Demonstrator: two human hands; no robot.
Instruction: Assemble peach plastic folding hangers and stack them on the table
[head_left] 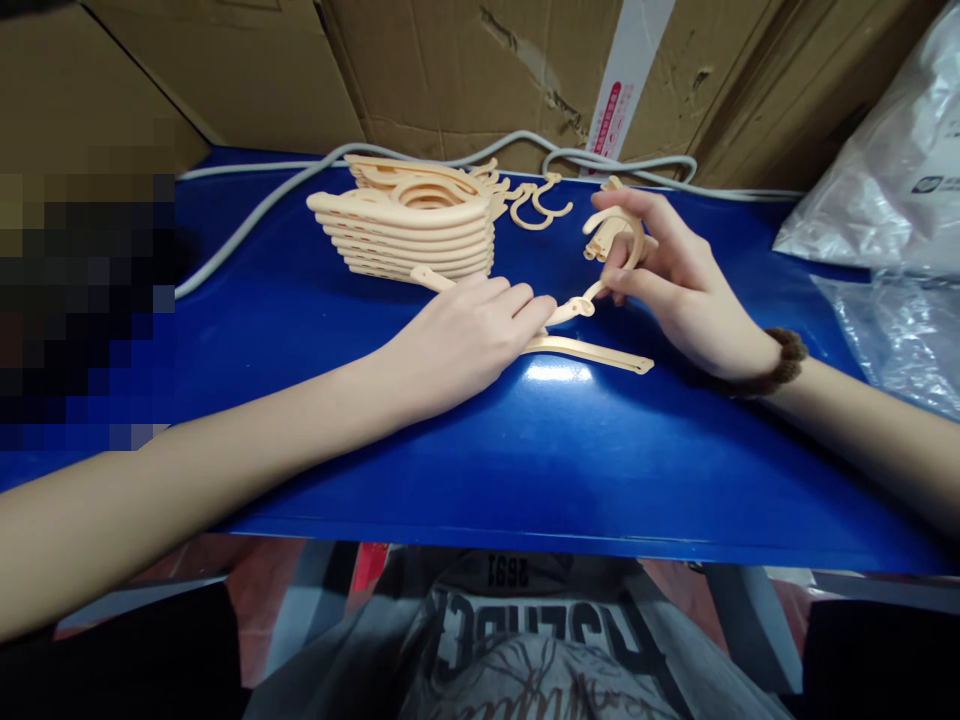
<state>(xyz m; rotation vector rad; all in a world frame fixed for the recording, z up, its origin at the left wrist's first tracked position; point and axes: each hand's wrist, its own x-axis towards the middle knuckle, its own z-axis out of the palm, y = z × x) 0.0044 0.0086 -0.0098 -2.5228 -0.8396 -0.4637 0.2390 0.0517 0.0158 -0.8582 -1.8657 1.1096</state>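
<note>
My left hand (465, 335) lies palm down, fingers pressed together, on the left end of the hanger arm (600, 355). The thumb is hidden, so I cannot tell whether it grips. The arm lies flat on the blue table (525, 450) and runs right from under my fingertips. My right hand (675, 285) pinches the hook (574, 308) by its stem, just beyond the arm, with the hook's lower end touching my left fingertips. Spare hooks (609, 235) sit curled in the right palm. The hanger stack (409, 225) stands at the far left.
</note>
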